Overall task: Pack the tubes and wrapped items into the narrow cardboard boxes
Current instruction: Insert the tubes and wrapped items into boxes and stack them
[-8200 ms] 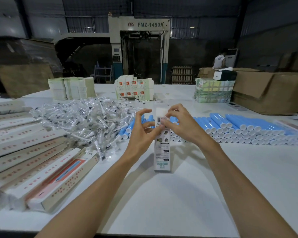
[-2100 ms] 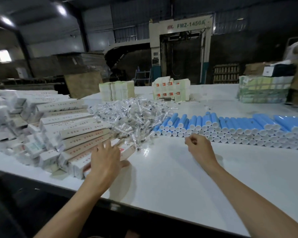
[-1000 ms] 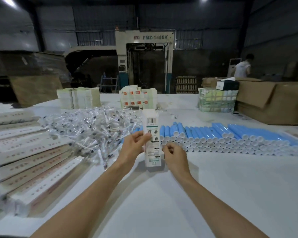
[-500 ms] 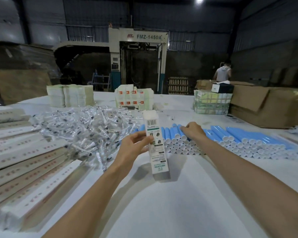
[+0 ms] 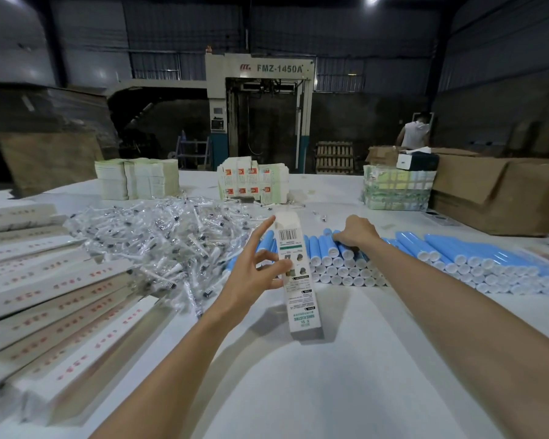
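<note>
the left hand (image 5: 251, 277) pinches a narrow white printed cardboard box (image 5: 298, 299) between thumb and bent fingers, with the index finger straight along its edge. the box stands tilted, lower end on the white counter (image 5: 330, 391). at its 2 o'clock the right hand (image 5: 357, 232) rests on blue plastic tubes with white caps (image 5: 457, 258), fingers bent down; i cannot tell if they pinch one. a heap of small clear-wrapped items (image 5: 159, 239) lies at 10 o'clock.

Left hand (image 5: 254, 277) grips narrow box (image 5: 295, 277); right hand (image 5: 357, 232) grasps blue tubes (image 5: 457, 261).
</note>
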Demonstrator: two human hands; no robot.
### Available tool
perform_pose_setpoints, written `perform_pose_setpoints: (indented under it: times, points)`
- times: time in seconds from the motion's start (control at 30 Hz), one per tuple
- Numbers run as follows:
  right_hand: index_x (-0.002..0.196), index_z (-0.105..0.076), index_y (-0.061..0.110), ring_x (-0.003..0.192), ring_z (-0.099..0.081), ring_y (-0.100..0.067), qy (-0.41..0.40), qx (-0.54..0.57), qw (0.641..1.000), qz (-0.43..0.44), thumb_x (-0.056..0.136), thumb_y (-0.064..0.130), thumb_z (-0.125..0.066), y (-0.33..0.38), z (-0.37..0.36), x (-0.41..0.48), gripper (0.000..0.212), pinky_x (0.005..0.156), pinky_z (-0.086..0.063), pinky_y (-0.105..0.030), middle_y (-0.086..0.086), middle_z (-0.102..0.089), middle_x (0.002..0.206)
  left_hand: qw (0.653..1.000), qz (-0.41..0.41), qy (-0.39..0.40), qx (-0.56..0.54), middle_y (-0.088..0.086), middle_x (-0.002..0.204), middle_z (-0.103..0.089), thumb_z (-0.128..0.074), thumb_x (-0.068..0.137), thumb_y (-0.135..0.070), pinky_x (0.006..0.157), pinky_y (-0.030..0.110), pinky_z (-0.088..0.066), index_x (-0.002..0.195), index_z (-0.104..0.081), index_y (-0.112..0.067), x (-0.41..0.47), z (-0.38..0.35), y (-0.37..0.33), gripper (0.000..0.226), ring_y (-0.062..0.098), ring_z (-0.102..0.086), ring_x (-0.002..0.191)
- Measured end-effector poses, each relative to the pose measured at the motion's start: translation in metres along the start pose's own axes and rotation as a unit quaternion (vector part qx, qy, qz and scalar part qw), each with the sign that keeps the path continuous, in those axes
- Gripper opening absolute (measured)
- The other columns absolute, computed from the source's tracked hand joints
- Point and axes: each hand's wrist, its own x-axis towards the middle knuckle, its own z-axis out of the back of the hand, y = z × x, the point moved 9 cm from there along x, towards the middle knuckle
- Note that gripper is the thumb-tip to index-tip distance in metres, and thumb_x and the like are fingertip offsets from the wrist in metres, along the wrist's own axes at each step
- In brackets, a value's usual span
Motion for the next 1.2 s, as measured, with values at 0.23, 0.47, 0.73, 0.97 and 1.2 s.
perform_pose_setpoints:
  times: [0.23,0.47,0.73,0.97,1.2]
  points:
    - [0.079,-0.06,0.001,0.074,-0.066,-0.032,-0.08,0.321,0.942,-0.061,0.097,0.033,-0.064,-0.052,0.03,-0.027,0.037,0.059,-0.05,-0.035,-0.015,-0.07,0.078,0.999,-0.001,0.025,0.022,0.027,0.115,-0.068,-0.081,0.095,-0.012,0.079,0.032,-0.064,0.147,-0.046,-0.063,0.0,-0.005,-0.001,0.08,0.022,-0.075,0.108]
    - [0.12,-0.06,-0.007,0.088,-0.077,-0.023,-0.016,0.681,0.722,0.123,0.107,0.022,-0.059,-0.016,0.05,-0.109,0.032,0.076,-0.06,-0.028,-0.019,-0.079,0.095,0.997,-0.023,0.038,0.058,0.0,0.095,-0.075,-0.088,0.088,-0.015,0.079,0.037,-0.066,0.144,-0.043,-0.049,-0.004,-0.017,-0.01,0.08,0.035,-0.079,0.1]
    - [0.117,-0.062,0.003,0.083,-0.074,-0.011,-0.066,0.639,0.738,0.206,0.1,0.019,-0.07,0.051,0.086,-0.139,0.024,0.075,-0.058,-0.025,-0.001,-0.076,0.09,0.988,-0.06,0.032,0.14,0.004,0.105,-0.078,-0.089,0.088,-0.019,0.091,0.047,-0.065,0.138,-0.043,-0.037,-0.007,-0.026,-0.019,0.071,0.023,-0.076,0.092]
    - [0.131,-0.052,0.011,0.099,-0.069,-0.028,-0.092,0.425,0.883,0.175,0.097,0.023,-0.073,0.052,0.078,-0.138,0.042,0.089,-0.059,-0.045,-0.016,-0.069,0.107,0.988,-0.059,0.034,0.136,0.002,0.106,-0.079,-0.088,0.09,-0.025,0.091,0.048,-0.065,0.139,-0.043,-0.038,-0.01,-0.02,-0.018,0.068,0.025,-0.076,0.094]
    - [0.135,-0.037,0.031,0.088,-0.068,-0.02,-0.005,0.329,0.908,0.259,0.097,0.023,-0.068,0.078,0.08,-0.139,0.049,0.077,-0.058,-0.032,-0.011,-0.068,0.108,0.991,-0.059,0.037,0.118,0.006,0.107,-0.078,-0.089,0.09,-0.025,0.086,0.039,-0.065,0.142,-0.046,-0.038,-0.01,-0.023,-0.018,0.069,0.024,-0.076,0.099]
